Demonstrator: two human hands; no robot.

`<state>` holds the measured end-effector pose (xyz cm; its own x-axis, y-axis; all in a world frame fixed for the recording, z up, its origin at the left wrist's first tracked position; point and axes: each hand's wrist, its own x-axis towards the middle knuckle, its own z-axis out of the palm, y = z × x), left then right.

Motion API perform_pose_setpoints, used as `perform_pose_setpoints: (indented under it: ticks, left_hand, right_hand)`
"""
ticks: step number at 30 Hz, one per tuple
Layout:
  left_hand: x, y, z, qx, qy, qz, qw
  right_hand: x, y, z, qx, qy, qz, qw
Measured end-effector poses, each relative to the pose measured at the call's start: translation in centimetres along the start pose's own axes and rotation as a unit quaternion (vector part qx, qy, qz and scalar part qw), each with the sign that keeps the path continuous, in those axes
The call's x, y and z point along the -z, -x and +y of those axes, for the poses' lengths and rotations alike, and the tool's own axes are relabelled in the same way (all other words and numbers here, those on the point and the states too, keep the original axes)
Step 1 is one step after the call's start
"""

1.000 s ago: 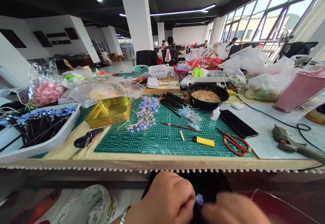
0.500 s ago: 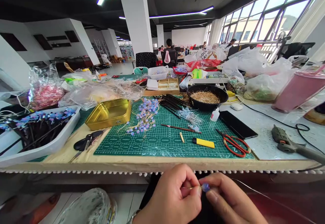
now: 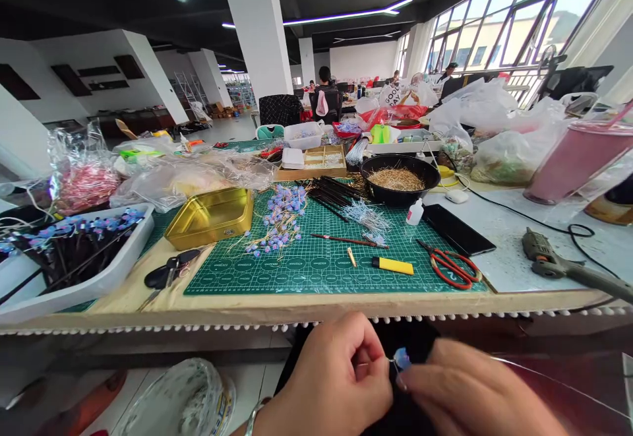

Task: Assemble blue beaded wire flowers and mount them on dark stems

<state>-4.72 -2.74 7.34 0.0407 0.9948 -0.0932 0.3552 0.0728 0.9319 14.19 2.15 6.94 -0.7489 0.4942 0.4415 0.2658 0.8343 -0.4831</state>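
In front of the table edge, my left hand (image 3: 341, 373) is closed in a pinch on the thin stem of a small blue flower (image 3: 402, 358). The flower's head sticks out to the right of the fingertips. My right hand (image 3: 479, 386), slightly blurred, is closed just below the flower, its fingertips on a thin wire (image 3: 548, 380) that trails off to the right. On the green cutting mat (image 3: 297, 278) beyond lie a pile of blue-purple flowers on gold wires (image 3: 284, 215), a yellow lighter (image 3: 395, 265), a small gold tube (image 3: 351, 257) and red-handled scissors (image 3: 452, 266).
A gold tin (image 3: 210, 221) and a white tray of dark-stemmed blue flowers (image 3: 131, 248) stand left. A black bowl of gold pins (image 3: 400, 179), a glue bottle (image 3: 414, 212), a phone (image 3: 457, 229) and a glue gun (image 3: 554, 258) lie right. A plastic bucket (image 3: 173, 400) is below.
My right hand has moved slightly right and down from the flower, now at the wire below it. More of the flower shows. My left hand keeps its pinch. The view has shifted slightly.
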Motion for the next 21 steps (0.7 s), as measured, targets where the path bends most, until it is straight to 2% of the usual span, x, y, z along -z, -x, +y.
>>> perform_pose_setpoints:
  ticks: [3,5,7,10,13,15,17,18,21]
  left_hand:
    - [-0.5,0.4,0.1,-0.031,-0.023,-0.019,0.999]
    - [-0.6,0.6,0.2,-0.049,-0.014,-0.017,0.999]
    - [-0.4,0.8,0.2,-0.055,-0.002,0.0,0.998]
    - [-0.1,0.9,0.0,-0.067,-0.044,0.025,0.996]
    - [-0.4,0.8,-0.2,-0.084,-0.087,0.013,0.993]
    - [-0.6,0.8,-0.2,-0.105,-0.088,0.011,0.99]
    - [-0.6,0.7,-0.1,-0.119,-0.081,0.026,0.989]
    - [-0.5,0.7,-0.2,-0.115,-0.077,0.032,0.99]
    - [-0.1,0.6,-0.4,-0.104,-0.097,0.044,0.989]
  right_hand:
    - [1.1,-2.6,0.5,-0.02,-0.015,0.025,0.999]
    - [0.4,-3.1,0.8,-0.066,-0.051,-0.013,0.996]
    - [-0.9,-2.2,0.7,-0.07,-0.053,-0.065,0.994]
    - [-1.6,-0.3,-0.1,-0.007,-0.019,-0.099,0.995]
    - [-0.2,-0.7,-0.4,0.039,0.021,-0.055,0.998]
    - [0.4,-2.1,0.0,0.011,0.019,-0.011,1.0]
    - [-0.3,-2.9,0.4,-0.044,-0.017,-0.002,0.999]
    - [-1.0,-2.8,0.5,-0.048,-0.026,-0.009,0.998]
    - [-2.6,-1.4,0.3,-0.002,-0.036,-0.028,0.999]
